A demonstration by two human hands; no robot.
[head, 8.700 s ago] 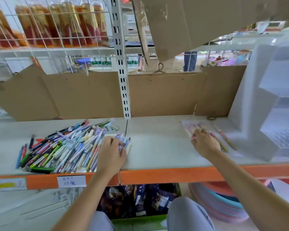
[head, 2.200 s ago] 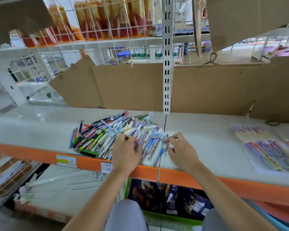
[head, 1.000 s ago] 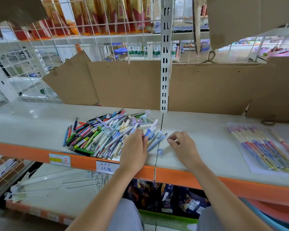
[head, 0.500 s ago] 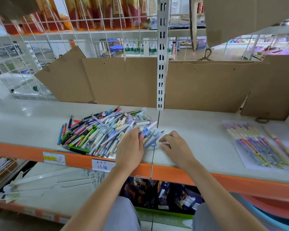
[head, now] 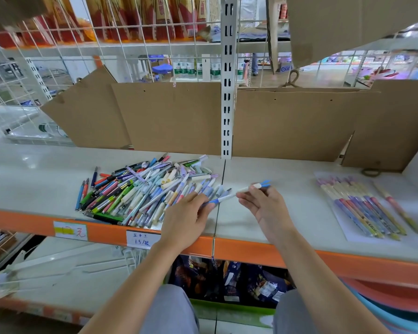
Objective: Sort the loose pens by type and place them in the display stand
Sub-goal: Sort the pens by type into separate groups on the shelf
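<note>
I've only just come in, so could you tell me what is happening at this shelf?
A person is sorting a heap of loose pens on a shelf. The right hand pinches white pens with blue caps above the shelf, while the left hand rests at the heap's edge, its fingers on a blue and white pen. A row of sorted pens lies to the right. No display stand is in view.

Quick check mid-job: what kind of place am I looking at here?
Most likely a retail shop's stationery aisle. Handwritten price tags are stuck on the orange shelf edge, a wire-grid rack above holds packaged goods, and a pile of loose pens lies on the shelf.
</note>
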